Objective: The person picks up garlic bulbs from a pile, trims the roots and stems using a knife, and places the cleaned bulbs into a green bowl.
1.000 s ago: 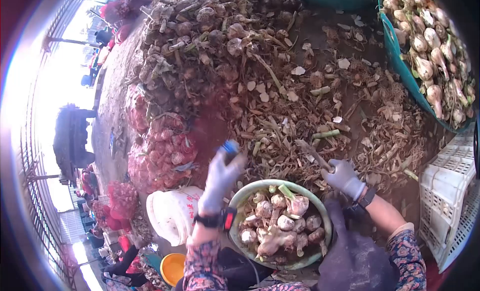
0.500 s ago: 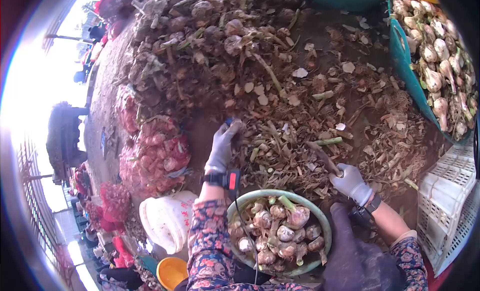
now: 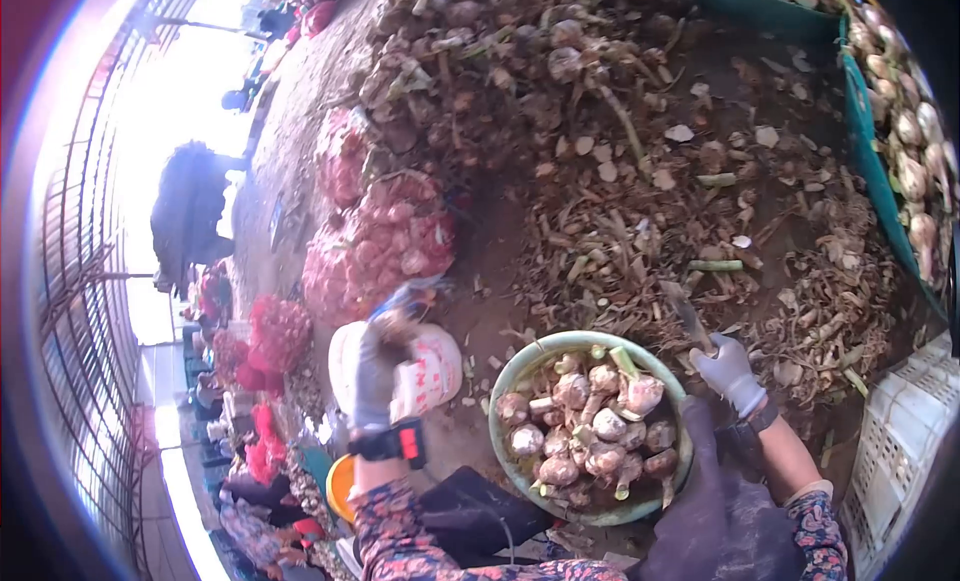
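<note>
My left hand (image 3: 378,366), gloved and smeared by motion, is over the white bucket (image 3: 436,366) at lower left. Its fingers look curled, and what they hold, if anything, is too blurred to tell. Wrapped in its glove, my right hand (image 3: 728,373) grips a knife (image 3: 688,314) whose blade points up and left over the trimmings (image 3: 620,251). Between the hands stands a round green basin (image 3: 504,381) of garlic bulbs (image 3: 607,425), some with stem stubs.
A large garlic heap (image 3: 470,61) lies at the top. Red net bags (image 3: 385,241) sit left of centre. At right are a teal container (image 3: 868,131) of garlic and a white crate (image 3: 905,431). A yellow bowl (image 3: 341,486) and people (image 3: 250,526) are at lower left.
My left hand has moved from the trimmings down and left to the white bucket. The right hand still holds the knife. The whole view has shifted, with the heap now further right.
</note>
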A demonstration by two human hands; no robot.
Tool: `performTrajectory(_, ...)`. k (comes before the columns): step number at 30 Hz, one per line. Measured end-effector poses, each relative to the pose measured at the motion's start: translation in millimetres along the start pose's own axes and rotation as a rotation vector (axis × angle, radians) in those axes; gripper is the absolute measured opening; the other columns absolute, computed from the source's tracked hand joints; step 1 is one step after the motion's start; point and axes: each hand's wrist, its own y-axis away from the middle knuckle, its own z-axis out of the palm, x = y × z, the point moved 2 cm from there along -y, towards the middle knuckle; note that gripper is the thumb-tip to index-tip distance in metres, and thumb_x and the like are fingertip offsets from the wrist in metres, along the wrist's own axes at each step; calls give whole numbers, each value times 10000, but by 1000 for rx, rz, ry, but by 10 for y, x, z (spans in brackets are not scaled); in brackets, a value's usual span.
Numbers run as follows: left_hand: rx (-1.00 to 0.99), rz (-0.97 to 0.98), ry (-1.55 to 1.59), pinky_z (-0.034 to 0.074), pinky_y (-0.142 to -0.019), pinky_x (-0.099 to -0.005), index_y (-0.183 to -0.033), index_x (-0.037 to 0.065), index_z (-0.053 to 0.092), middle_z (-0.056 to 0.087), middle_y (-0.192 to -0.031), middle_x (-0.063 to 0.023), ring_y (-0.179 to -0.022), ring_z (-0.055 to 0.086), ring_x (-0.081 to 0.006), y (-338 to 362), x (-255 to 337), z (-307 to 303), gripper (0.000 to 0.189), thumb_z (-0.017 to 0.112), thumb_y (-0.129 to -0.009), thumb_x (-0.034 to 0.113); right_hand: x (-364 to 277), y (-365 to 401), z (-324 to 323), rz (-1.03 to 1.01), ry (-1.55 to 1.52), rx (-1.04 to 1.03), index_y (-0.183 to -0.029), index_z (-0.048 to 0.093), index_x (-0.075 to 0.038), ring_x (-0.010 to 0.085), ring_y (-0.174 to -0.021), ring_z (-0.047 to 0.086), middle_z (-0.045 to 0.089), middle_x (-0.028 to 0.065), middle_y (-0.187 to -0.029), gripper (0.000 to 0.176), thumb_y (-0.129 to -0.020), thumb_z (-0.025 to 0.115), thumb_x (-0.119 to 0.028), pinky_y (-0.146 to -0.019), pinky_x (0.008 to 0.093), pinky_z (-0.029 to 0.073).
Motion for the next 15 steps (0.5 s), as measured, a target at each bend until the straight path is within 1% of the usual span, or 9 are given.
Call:
performTrajectory(3,318,71,-1114,515,-749,-335,-1081,26,626,662,-840,-125,-744,637,-245,59,91,-956,422,684,-800,335,120,8,-123,52,-37,24,-860,650,-16,337,-712,639,652,176,-724,308,-756,652,-306,-671,388,490)
performTrajectory(4,462,-164,-1779,509,-780,-395,-1077,14,622,654,-900,-185,-813,640,-325,126,249,-819,540,747,-709,389,124,15,-143,81,-53,23,-854,649,-16,339,-721,642,652,179,-728,306,-755,653,-306,-673,388,491)
performTrajectory(7,605,173,-1723,494,-818,-435,-1074,11,615,625,-1070,-207,-940,624,-353,-109,207,-449,575,767,-680,402,270,-59,-123,141,-54,32,-852,651,-21,348,-731,649,653,181,-717,312,-746,655,-314,-673,393,495)
performTrajectory(8,449,294,-1560,492,-830,-433,-1100,8,596,591,-1167,-212,-949,622,-344,-326,141,-214,565,760,-704,376,278,-77,-140,168,-56,33,-855,652,-22,350,-731,650,653,181,-714,314,-745,656,-316,-673,394,496)
performTrajectory(9,314,754,-1421,492,-834,-420,-1100,-1,591,575,-1209,-211,-941,627,-330,-679,-114,-95,535,751,-733,352,270,-90,-130,164,-53,42,-849,651,-22,356,-719,648,649,185,-701,322,-740,665,-326,-675,401,498)
performTrajectory(10,262,344,-1146,475,-879,-407,-1109,-2,582,569,-1222,-211,-990,619,-330,-902,-172,329,525,743,-753,349,165,-79,-149,150,3,66,-843,649,-33,358,-724,644,649,184,-713,314,-746,671,-330,-672,410,496)
performTrajectory(13,114,453,-1162,456,-902,-406,-1184,11,558,622,-1120,-207,-1062,595,-353,-1881,-673,1058,600,714,-764,410,-67,-81,-194,69,77,34,-847,653,-55,361,-747,634,650,181,-754,288,-762,665,-330,-670,422,489)
performTrajectory(14,161,133,-1174,452,-910,-399,-1177,4,560,627,-1119,-210,-1070,594,-352,-2141,-723,1339,619,712,-758,432,-46,-94,-185,68,80,36,-837,652,-59,364,-750,629,646,180,-758,287,-758,669,-334,-672,422,487)
performTrajectory(15,187,102,-953,464,-903,-400,-1166,-21,558,639,-1107,-205,-1062,600,-353,-2458,-942,1452,658,735,-729,439,-27,-101,-191,79,108,24,-839,651,-60,364,-750,629,644,178,-758,288,-757,670,-335,-672,421,487)
